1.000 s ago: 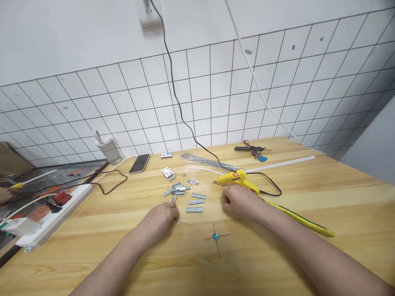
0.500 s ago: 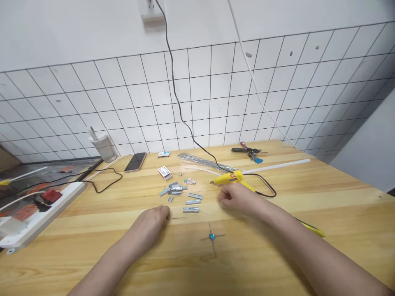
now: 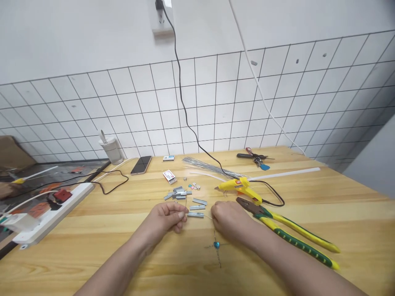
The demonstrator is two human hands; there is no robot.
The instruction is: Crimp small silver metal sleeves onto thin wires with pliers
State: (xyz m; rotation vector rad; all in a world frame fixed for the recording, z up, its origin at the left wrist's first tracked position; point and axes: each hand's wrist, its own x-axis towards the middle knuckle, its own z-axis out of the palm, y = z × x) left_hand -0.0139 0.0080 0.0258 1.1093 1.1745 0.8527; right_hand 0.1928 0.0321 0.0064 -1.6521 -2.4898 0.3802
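My left hand [image 3: 168,218] is closed in a pinch, and a short thin wire [image 3: 186,201] stands up from its fingertips. Curled down on the table, my right hand [image 3: 231,218] closes at the end of another thin wire [image 3: 208,216]; its fingertips are mostly hidden. Between the hands lie several silver staple strips [image 3: 196,215]. Just below my right hand is a cross of twisted wire [image 3: 219,260] with a blue heart-shaped gem [image 3: 216,245] at its centre. Pliers [image 3: 290,230] with green and yellow handles lie beside my right forearm.
Behind my right hand rests a yellow glue gun [image 3: 243,188] with a black cord. A bundle of wires [image 3: 206,165], small boxes [image 3: 169,176], a phone [image 3: 141,165] and keys [image 3: 258,161] lie farther back. A power strip [image 3: 55,216] is at left, near another person's hand [image 3: 9,190].
My left hand has moved right and turned, its wire now upright. My right hand has come left and down to the thin wire near the staples. The pliers are now uncovered.
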